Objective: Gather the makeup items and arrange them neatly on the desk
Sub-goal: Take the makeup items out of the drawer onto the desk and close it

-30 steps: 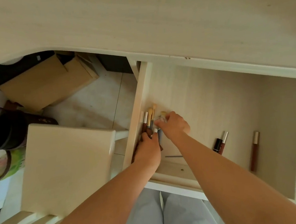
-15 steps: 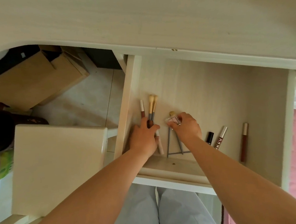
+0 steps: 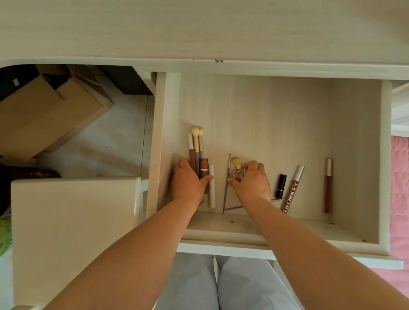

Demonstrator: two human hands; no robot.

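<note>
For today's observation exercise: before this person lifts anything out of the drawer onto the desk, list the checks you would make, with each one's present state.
1. Left hand grips the brush bundle: ok.
2. Right hand pinches the small bottle: ok.
3. Drawer open enough: ok.
4. All items gathered: not ok; black lipstick, lettered tube and brown tube lie loose.
5. White tube inside the left grip: cannot tell.

One camera, worn on the head.
It looked down, close over the open drawer (image 3: 281,130), filling the frame's middle.
</note>
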